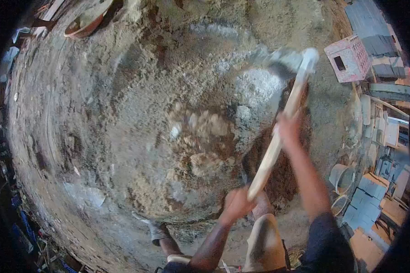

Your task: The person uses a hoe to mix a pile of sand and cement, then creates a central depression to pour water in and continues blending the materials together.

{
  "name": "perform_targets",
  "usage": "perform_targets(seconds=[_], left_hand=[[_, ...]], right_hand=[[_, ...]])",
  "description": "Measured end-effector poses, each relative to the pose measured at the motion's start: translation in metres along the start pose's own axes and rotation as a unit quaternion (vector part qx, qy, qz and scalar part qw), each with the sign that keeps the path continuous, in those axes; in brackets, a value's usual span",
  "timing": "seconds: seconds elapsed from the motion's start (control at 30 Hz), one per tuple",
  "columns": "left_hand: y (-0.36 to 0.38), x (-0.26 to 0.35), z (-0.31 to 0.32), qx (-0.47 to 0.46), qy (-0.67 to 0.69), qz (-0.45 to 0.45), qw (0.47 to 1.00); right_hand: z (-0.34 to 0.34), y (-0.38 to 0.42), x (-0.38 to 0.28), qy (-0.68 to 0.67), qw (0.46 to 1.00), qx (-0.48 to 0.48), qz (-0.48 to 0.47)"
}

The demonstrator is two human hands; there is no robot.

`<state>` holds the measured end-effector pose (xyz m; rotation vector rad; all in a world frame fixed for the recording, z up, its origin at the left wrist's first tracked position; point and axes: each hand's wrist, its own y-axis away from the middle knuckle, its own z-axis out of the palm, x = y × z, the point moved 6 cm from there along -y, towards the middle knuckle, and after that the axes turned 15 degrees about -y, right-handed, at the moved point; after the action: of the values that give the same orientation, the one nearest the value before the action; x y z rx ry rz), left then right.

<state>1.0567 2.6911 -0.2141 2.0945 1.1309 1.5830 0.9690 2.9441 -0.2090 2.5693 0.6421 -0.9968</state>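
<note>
Both my hands grip the pale wooden handle of a hoe (273, 152), which slants up and to the right across the view. My left hand (238, 205) is closed round the lower end of the handle, close to my knee. Further up, my right hand (288, 130) wraps round the middle of it. The hoe's metal head is blurred by motion and overlaps the far right side of a pile of loose soil (200, 136). Beside the head lies a patch of whitish powder (259, 88) on the soil.
A pink plastic crate (348, 60) stands at the upper right. A bucket (340, 177) and stacked grey blocks (371, 200) line the right side. At the upper left is a shallow reddish basin (89, 25). My shod foot (158, 231) is at the pile's near edge.
</note>
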Motion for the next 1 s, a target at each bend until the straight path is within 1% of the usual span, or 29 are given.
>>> perform_targets(seconds=[0.03,0.07,0.1,0.13,0.17,0.23,0.27,0.3,0.37,0.43,0.47,0.5,0.57,0.6,0.63,0.67,0.7,0.73,0.77,0.8,0.83,0.87,0.9,0.93,0.97,1.0], left_hand=[[-0.049,0.016,-0.002,0.080,0.040,0.037,0.995],[-0.099,0.022,0.012,0.115,0.024,0.098,0.988],[-0.126,0.041,-0.013,0.049,0.015,0.046,0.998],[-0.137,0.045,-0.021,0.143,0.007,0.060,0.988],[-0.139,0.034,-0.016,0.141,0.009,0.052,0.989],[-0.113,0.003,0.002,0.063,0.017,-0.006,0.998],[-0.092,-0.014,0.001,0.028,0.027,-0.057,0.998],[-0.077,-0.020,-0.003,0.030,0.027,-0.047,0.998],[-0.030,-0.044,-0.009,0.035,-0.028,-0.083,0.996],[0.023,-0.053,-0.029,0.028,-0.056,-0.080,0.995],[0.051,-0.057,-0.038,0.015,-0.080,-0.081,0.993],[0.083,-0.058,-0.051,0.006,-0.079,-0.102,0.992],[0.154,-0.069,-0.062,-0.022,-0.093,-0.133,0.986],[0.191,-0.078,-0.060,-0.036,-0.108,-0.141,0.984],[0.232,-0.085,-0.061,-0.060,-0.115,-0.164,0.978],[0.272,-0.093,-0.054,-0.110,-0.137,-0.188,0.966],[0.315,-0.148,0.008,-0.194,-0.081,-0.124,0.970],[0.365,-0.155,0.028,-0.103,-0.152,-0.136,0.974],[0.387,-0.143,0.016,-0.011,-0.219,-0.145,0.965],[0.387,-0.128,0.011,0.119,-0.161,-0.087,0.976],[0.385,-0.106,-0.002,0.244,-0.100,-0.030,0.964],[0.382,-0.159,0.069,0.148,0.098,-0.161,0.971],[0.337,-0.129,0.055,0.069,-0.024,-0.190,0.979],[0.264,-0.091,0.020,-0.006,-0.146,-0.209,0.967],[0.205,-0.064,-0.005,0.049,-0.120,-0.213,0.968],[0.143,-0.046,-0.022,0.039,-0.110,-0.200,0.973]], right_hand=[[0.009,-0.050,0.025,-0.141,0.978,-0.039,0.148],[0.017,-0.104,0.050,-0.132,0.988,0.001,0.077],[0.032,-0.141,0.075,-0.122,0.983,-0.033,0.133],[0.049,-0.162,0.094,-0.113,0.973,-0.067,0.188],[0.068,-0.159,0.109,-0.110,0.972,-0.074,0.193],[0.101,-0.117,0.155,-0.118,0.953,-0.113,0.256],[0.127,-0.112,0.191,-0.096,0.960,-0.136,0.224],[0.137,-0.102,0.220,-0.069,0.967,-0.155,0.192],[0.139,-0.031,0.169,-0.133,0.936,-0.142,0.295],[0.136,0.016,0.144,-0.169,0.935,-0.155,0.270],[0.128,0.050,0.119,-0.221,0.916,-0.154,0.298],[0.122,0.087,0.088,-0.270,0.893,-0.157,0.324],[0.111,0.158,0.065,-0.292,0.871,-0.185,0.350],[0.091,0.194,0.025,-0.229,0.915,-0.179,0.279],[0.074,0.232,-0.002,-0.194,0.925,-0.180,0.272],[0.058,0.270,-0.030,-0.157,0.934,-0.182,0.266],[0.041,0.308,-0.057,-0.121,0.941,-0.183,0.259],[0.032,0.342,-0.076,-0.240,0.890,-0.178,0.343],[0.029,0.368,-0.072,-0.322,0.865,-0.205,0.325],[0.030,0.377,-0.071,-0.399,0.835,-0.232,0.301],[0.030,0.364,-0.073,-0.398,0.834,-0.236,0.301],[0.025,0.336,-0.077,-0.384,0.849,-0.243,0.268],[0.032,0.299,-0.057,-0.388,0.847,-0.219,0.290],[0.039,0.262,-0.037,-0.392,0.844,-0.193,0.311],[0.039,0.198,-0.050,-0.368,0.890,-0.125,0.237],[0.051,0.137,-0.050,-0.387,0.880,-0.135,0.241]])
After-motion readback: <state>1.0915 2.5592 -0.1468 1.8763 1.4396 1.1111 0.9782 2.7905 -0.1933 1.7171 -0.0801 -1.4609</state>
